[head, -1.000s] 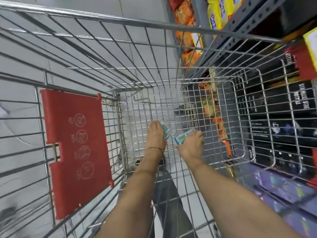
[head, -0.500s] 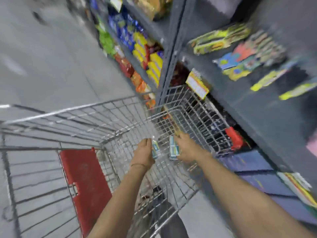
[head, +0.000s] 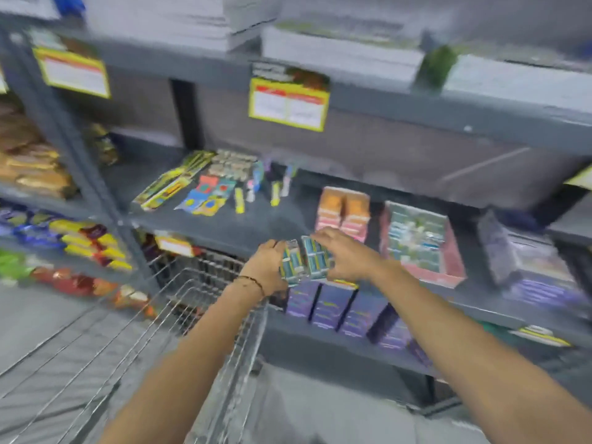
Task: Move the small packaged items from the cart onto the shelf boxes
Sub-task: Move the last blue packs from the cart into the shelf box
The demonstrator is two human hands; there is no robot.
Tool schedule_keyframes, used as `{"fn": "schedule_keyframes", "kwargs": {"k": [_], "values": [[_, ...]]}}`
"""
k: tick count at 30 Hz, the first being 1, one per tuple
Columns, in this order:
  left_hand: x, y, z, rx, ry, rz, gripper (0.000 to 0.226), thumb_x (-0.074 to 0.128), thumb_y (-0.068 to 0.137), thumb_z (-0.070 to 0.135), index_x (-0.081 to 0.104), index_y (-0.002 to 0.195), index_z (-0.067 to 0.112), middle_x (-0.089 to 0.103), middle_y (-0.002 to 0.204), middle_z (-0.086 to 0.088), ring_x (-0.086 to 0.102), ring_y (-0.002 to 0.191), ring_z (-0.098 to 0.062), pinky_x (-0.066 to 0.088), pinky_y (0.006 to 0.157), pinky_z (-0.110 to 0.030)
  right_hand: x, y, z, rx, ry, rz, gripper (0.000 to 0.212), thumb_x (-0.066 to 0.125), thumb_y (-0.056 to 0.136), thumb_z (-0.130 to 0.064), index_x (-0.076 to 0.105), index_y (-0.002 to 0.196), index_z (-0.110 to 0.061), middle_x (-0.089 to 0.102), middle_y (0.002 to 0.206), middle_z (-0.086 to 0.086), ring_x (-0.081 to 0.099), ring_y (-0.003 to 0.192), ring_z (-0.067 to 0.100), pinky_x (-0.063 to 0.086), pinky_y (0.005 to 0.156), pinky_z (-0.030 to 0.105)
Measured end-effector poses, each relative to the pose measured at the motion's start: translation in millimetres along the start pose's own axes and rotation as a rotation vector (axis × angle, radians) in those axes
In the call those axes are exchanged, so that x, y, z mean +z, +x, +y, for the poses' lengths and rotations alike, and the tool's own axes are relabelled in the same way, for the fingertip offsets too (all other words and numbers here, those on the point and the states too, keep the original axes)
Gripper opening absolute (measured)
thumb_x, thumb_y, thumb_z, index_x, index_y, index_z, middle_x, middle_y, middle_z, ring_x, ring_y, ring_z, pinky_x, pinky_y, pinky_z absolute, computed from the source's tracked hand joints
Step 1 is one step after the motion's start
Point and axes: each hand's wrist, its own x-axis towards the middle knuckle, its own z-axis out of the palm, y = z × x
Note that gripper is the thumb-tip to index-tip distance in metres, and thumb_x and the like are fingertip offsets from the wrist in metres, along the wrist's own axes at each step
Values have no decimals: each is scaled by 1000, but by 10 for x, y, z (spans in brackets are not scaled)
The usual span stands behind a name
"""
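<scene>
My left hand (head: 267,267) grips a small teal packaged item (head: 292,262), and my right hand (head: 347,257) grips a second teal packaged item (head: 317,259) beside it. Both packs hang side by side in front of the grey shelf (head: 224,225), above the cart's right rim. A pink open shelf box (head: 448,267) with similar teal packs inside stands on the shelf to the right of my right hand. An orange and pink box (head: 342,209) sits just behind my hands. The wire cart (head: 198,296) is below left.
Flat stationery packs (head: 208,187) lie further left on the same shelf. Purple boxes (head: 336,310) line the shelf below. Snack bags (head: 80,245) fill the left rack. Yellow price tags (head: 288,104) hang from the upper shelf edge. A grey upright post (head: 93,187) divides the racks.
Both hands have risen out of the cart basket with the teal packs and moved up to the front of the shelf. The view has swung from the cart up to the shelves.
</scene>
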Motion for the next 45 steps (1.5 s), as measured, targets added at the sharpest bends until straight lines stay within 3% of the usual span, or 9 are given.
{"fn": "schedule_keyframes", "kwargs": {"k": [6, 12, 16, 22, 25, 28, 34, 40, 45], "values": [[174, 863, 1140, 178, 35, -143, 81, 80, 65, 15, 39, 134, 3, 47, 135, -19, 48, 122, -29, 40, 102, -29, -498, -795, 1188, 291, 23, 97, 85, 71, 68, -10, 31, 143, -8, 35, 149, 16, 35, 137, 28, 31, 111, 29], [442, 1495, 1788, 197, 62, -270, 85, 75, 72, 13, 29, 143, 10, 38, 145, -14, 43, 130, -28, 38, 108, -30, -512, -1000, 1947, 422, 66, 3, 68, 70, 66, -5, 47, 130, -2, 49, 133, 25, 51, 121, 35, 48, 98, 40], [578, 1697, 1906, 168, 91, -362, 84, 76, 71, 11, 31, 142, 13, 42, 144, -11, 47, 126, -28, 43, 104, -31, -322, -976, 2078, 436, 104, -70, 54, 71, 66, -9, 57, 118, -8, 55, 125, 23, 64, 102, 30, 58, 82, 37], [748, 1767, 1840, 157, 136, -472, 70, 64, 78, -4, 38, 140, 17, 47, 142, -11, 52, 123, -28, 47, 103, -35, -91, -902, 2108, 431, 202, -74, 47, 70, 74, -12, 58, 120, -16, 62, 124, 7, 62, 107, 25, 55, 91, 37], [802, 1718, 1819, 196, 140, -420, 61, 52, 83, -15, 48, 134, 17, 50, 140, -11, 51, 126, -28, 41, 109, -36, -37, -863, 2075, 455, 200, -50, 36, 70, 79, -12, 61, 114, -13, 63, 124, 8, 61, 107, 26, 53, 92, 33], [803, 1654, 1819, 207, 175, -300, 56, 58, 82, -11, 50, 132, 15, 52, 136, -11, 53, 122, -30, 38, 112, -41, -32, -852, 2047, 462, 197, -54, 44, 72, 79, -12, 58, 121, -12, 58, 129, 8, 58, 114, 26, 49, 97, 31], [812, 1481, 2040, 64, 282, -191, 28, 49, 96, 26, 58, 115, 6, 63, 118, -11, 60, 108, -28, 43, 101, -43, -75, -802, 1928, 638, 234, 5, 35, 59, 84, -3, 57, 119, -7, 41, 143, 18, 61, 111, 29, 51, 90, 33], [1073, 1458, 2356, -214, 328, -345, 32, 51, 93, 25, 54, 123, 14, 60, 126, -5, 55, 118, -21, 46, 95, -30, 16, -693, 1776, 828, 359, 111, 48, 52, 93, -10, 36, 137, -2, 14, 155, 19, 49, 127, 26, 43, 107, 38], [1150, 1416, 2424, -346, 214, -378, 52, 47, 94, 30, 33, 139, 7, 40, 143, -15, 43, 129, -28, 42, 102, -36, 45, -706, 1743, 864, 410, 139, 46, 54, 93, -16, 40, 134, -4, 28, 150, 22, 51, 123, 33, 43, 107, 41]]}}
